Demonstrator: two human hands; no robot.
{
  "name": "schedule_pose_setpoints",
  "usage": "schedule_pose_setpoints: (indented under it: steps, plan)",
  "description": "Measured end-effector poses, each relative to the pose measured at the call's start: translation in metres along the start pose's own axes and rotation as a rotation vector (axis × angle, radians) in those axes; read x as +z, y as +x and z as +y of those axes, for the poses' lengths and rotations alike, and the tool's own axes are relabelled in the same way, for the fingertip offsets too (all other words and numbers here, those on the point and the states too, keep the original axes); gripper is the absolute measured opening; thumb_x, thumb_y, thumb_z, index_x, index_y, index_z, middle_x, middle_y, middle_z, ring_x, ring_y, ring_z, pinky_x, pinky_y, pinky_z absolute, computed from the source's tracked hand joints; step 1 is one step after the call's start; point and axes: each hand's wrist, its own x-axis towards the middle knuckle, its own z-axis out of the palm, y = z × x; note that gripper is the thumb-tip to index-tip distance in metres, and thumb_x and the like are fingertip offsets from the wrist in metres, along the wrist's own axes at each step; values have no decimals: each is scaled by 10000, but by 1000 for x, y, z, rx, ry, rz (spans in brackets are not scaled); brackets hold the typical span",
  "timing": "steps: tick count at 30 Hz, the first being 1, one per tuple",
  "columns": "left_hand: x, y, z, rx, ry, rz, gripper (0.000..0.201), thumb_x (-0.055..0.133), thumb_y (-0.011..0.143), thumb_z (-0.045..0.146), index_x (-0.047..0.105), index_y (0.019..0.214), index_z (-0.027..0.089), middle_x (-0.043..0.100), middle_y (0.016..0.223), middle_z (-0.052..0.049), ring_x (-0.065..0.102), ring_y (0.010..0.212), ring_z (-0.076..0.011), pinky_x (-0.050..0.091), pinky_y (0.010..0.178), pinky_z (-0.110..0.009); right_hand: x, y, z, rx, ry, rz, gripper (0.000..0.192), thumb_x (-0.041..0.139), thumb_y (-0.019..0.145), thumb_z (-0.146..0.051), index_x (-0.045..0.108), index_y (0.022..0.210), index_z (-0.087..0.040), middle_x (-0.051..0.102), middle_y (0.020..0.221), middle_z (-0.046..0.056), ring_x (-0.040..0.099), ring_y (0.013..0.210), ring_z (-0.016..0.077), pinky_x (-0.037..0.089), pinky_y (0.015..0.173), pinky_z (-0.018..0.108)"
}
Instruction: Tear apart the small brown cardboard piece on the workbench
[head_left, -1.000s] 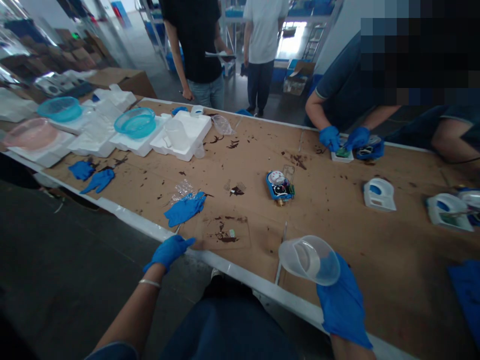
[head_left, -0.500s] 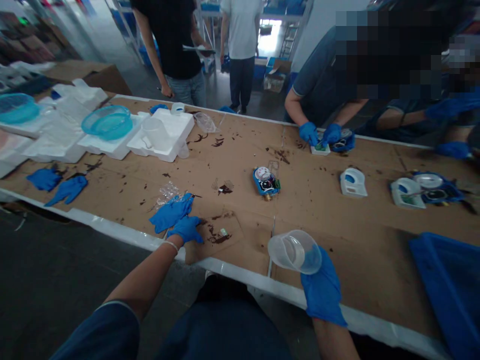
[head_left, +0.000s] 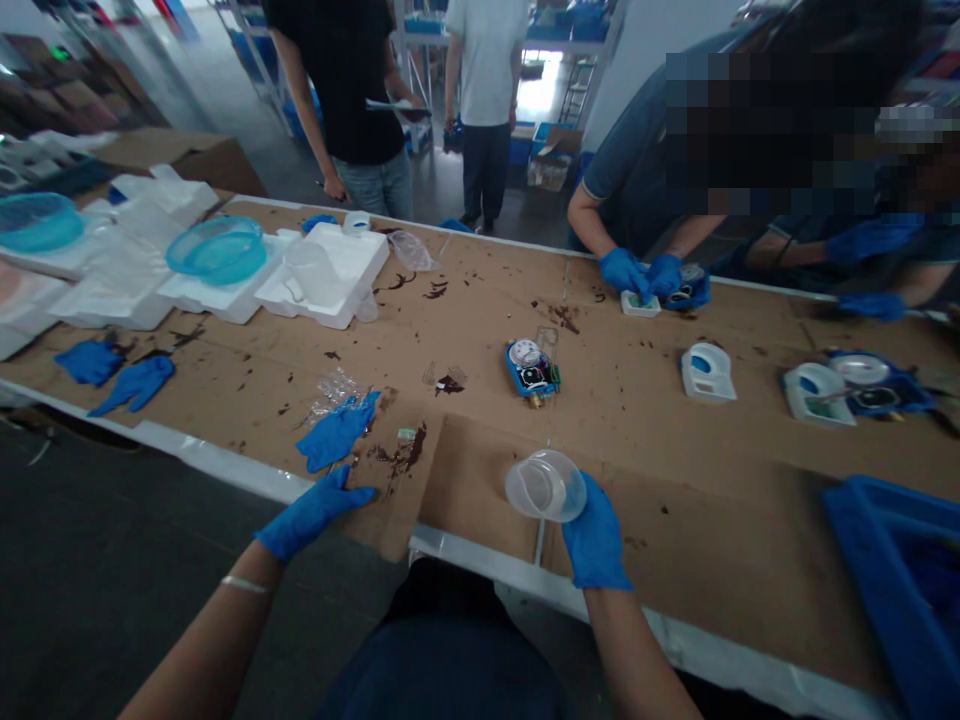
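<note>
Cardboard pc. [head_left: 386,505] is sitting farther left & turned vs. a moment ago, its near end now sticking out past the edge of the table [head_left: 645,420]. Clear cup [head_left: 544,487] is also sitting a bit farther left, w/ the R hand [head_left: 598,540] moving along w/ it. L hand [head_left: 307,515] is now reaching in from lower down.

Grip, R: fingers & palm are clamping on the cup's right side, holding it over the near part of the table, just right of the cardboard. Grip, L: thumb & a finger are spreading apart over the cardboard's left edge; other fingers are hiding, so can't tell if they're pinching it from below. Cardboard is carrying dark smears & a small greenish label [head_left: 406,436].

Loose blue glove [head_left: 337,432] is lying just beyond the L hand, touching or overlapping the cardboard's far-left side (can't tell which), w/ crumpled clear plastic [head_left: 334,392] lying right behind it. Blue device w/ a round dial [head_left: 529,370] is resting farther back, mid-table, beyond the cup. White housing [head_left: 709,372] is standing to its right; blue bin [head_left: 855,545] is occupying the near right. Foam tray [head_left: 360,255] is sitting far left w/ a clear jug [head_left: 311,272]. Across the table, a co-worker's gloved hands [head_left: 622,272] are working on a small white part [head_left: 640,309].
</note>
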Motion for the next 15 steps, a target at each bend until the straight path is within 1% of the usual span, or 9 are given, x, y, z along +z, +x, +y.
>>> schedule_pose_setpoints:
  steps: [3,5,7,8,11,13,15]
  plan:
    - [11,-26,-2,-15,-99,8,649,824,713,325,533,1275,177,542,1287,-183,564,1119,-381,558,900,-466,20,10,3,13,16,-26,444,612,708,-527,696,916,-144,693,990,123,614,967,323,433,949,529]
    - [22,-42,-2,-22,-164,6,655,816,717,325,523,1282,175,534,1292,-196,562,1115,-401,561,886,-485,32,14,1,33,18,-42,439,597,709,-521,697,902,-140,696,963,118,620,934,317,448,926,515]
    - [34,-57,2,-10,-219,-2,651,798,731,319,501,1294,180,527,1306,-189,554,1131,-395,558,897,-477,41,18,-2,33,16,-81,431,574,718,-507,696,900,-136,697,961,114,623,915,308,464,901,489]
    - [39,-64,4,2,-238,-6,641,778,751,315,485,1305,177,518,1320,-181,540,1156,-381,543,929,-461,44,20,-4,24,-1,-111,421,566,717,-495,696,892,-135,697,956,114,623,908,305,472,886,472]
    - [53,-80,13,35,-277,-6,627,735,787,293,446,1326,157,503,1343,-168,510,1202,-351,501,998,-427,51,26,-7,-6,-99,-219,373,551,698,-452,694,822,-131,697,877,121,623,849,302,488,811,431]
    - [59,-87,18,48,-299,2,642,725,790,286,421,1339,152,505,1340,-169,515,1194,-353,506,987,-431,53,29,-6,-15,-129,-269,362,521,700,-447,684,780,-134,691,824,124,621,806,299,490,762,416]
    - [62,-92,21,59,-317,9,647,714,795,281,402,1348,156,508,1335,-169,523,1181,-356,521,958,-432,54,32,-4,-32,-138,-296,367,504,703,-452,678,784,-138,691,830,125,621,801,297,487,745,407]
